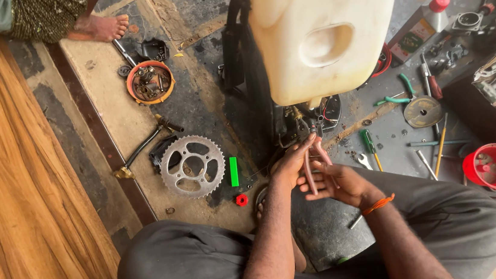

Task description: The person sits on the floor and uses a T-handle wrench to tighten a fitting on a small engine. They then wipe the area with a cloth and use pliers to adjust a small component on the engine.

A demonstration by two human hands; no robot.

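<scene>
Centrally, pliers (pixel 316 157) with pink handles are held near the middle of the scene, their long axis running near to far and the jaws pointed away at the dark machine parts (pixel 309 118) under a white tank (pixel 325 29). The handles are gripped from the left by the closed left hand (pixel 291 164) and from the right by the right hand (pixel 340 184), whose fingers are curled about them. Further left, a sprocket (pixel 193 166), a green strip (pixel 234 171) and a small red cap (pixel 242 200) are laid on the floor. To the right, a green screwdriver (pixel 370 146), a round disc (pixel 422 111) and a red tub (pixel 494 166) are seen. The view of the jaws is crowded by the tank overhead.
</scene>
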